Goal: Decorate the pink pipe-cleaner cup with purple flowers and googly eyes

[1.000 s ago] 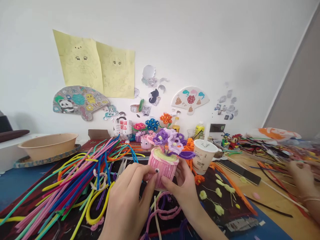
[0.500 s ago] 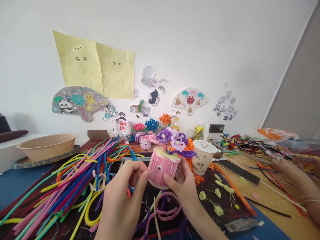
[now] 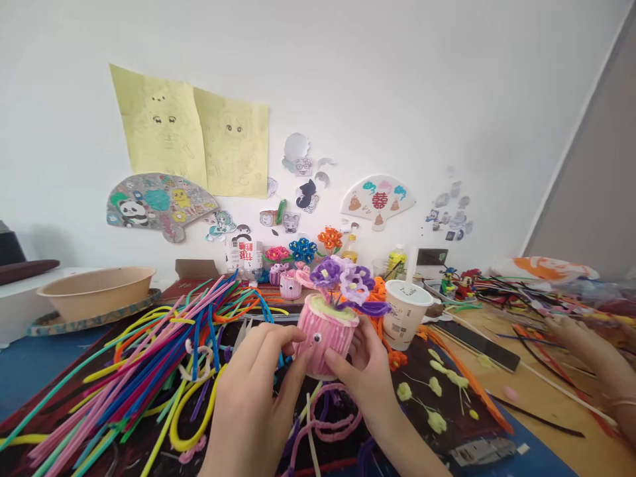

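Note:
A small pink flower pot (image 3: 334, 334), wrapped in fuzzy pipe cleaners, is held up above the table, slightly tilted. One googly eye (image 3: 317, 338) sits on its front. Purple and lilac pipe-cleaner flowers (image 3: 342, 278) rise from its pale green top. My right hand (image 3: 370, 374) grips the pot from the right, thumb on the front and fingers behind. At the pot's left front, my left hand (image 3: 261, 387) has thumb and index finger brought together against the surface; whatever they pinch, if anything, is hidden. Loose pink pipe cleaner (image 3: 332, 436) loops lie below.
A heap of coloured pipe cleaners (image 3: 144, 377) lies left, with scissors (image 3: 242, 331) behind my left hand. To the right stand a lidded cup (image 3: 407, 311) and a phone (image 3: 477, 346). Another person's hand (image 3: 581, 344) is among pipe cleaners at far right.
My left fingertips have moved onto the pot's left front, closer to the eye. The pot stays in my right hand, almost unmoved. The view has shifted slightly.

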Demonstrator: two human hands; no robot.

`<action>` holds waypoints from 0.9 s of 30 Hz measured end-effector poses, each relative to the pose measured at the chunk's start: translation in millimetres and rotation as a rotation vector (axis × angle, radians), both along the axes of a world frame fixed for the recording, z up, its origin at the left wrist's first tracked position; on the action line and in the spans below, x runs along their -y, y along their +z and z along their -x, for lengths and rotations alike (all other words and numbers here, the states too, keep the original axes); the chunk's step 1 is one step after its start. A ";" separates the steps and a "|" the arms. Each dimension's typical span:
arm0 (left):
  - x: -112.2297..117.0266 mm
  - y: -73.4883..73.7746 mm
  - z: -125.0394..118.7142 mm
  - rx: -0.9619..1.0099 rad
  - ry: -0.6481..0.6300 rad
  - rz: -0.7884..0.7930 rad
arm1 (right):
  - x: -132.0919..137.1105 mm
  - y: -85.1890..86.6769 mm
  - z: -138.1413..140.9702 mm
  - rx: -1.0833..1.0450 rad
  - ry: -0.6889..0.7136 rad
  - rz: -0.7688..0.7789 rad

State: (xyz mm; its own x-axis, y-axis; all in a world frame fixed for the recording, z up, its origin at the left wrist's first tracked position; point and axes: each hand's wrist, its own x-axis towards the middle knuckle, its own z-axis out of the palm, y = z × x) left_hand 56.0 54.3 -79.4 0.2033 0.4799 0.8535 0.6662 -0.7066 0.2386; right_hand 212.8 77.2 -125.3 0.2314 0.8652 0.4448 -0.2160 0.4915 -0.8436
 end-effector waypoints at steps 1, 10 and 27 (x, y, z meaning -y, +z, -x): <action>-0.5 -0.9 -0.7 -0.013 0.002 -0.012 | 0.4 0.3 0.3 0.005 -0.001 -0.006; -1.4 -4.8 -0.9 -0.051 -0.006 -0.052 | 4.9 4.3 2.1 0.050 0.007 -0.035; -2.4 3.3 -1.3 0.409 -0.229 0.602 | -1.3 0.4 0.2 0.052 -0.018 -0.005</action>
